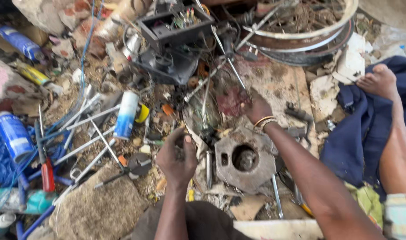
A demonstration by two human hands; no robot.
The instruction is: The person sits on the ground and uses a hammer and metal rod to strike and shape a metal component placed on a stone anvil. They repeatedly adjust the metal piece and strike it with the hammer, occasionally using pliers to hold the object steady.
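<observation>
My left hand (pixel 177 158) hovers over the cluttered ground, its fingers curled around a small dark part that I cannot make out clearly. My right hand (pixel 256 108), with bangles on the wrist, reaches farther out and rests fingers-down on the debris near a reddish scrap (pixel 232 100). Whether it grips anything is hidden. Between the two hands lies a grey metal casting (pixel 245 158) with a round hole in its middle.
Spray cans (pixel 126 114) (pixel 14 134), long metal rods (pixel 85 129) and a red-handled screwdriver (pixel 47 174) lie at left. A black housing (pixel 172 31) and a wheel rim (pixel 309 31) sit at the back. My bare foot (pixel 380 80) rests on dark blue cloth (pixel 354 142) at right.
</observation>
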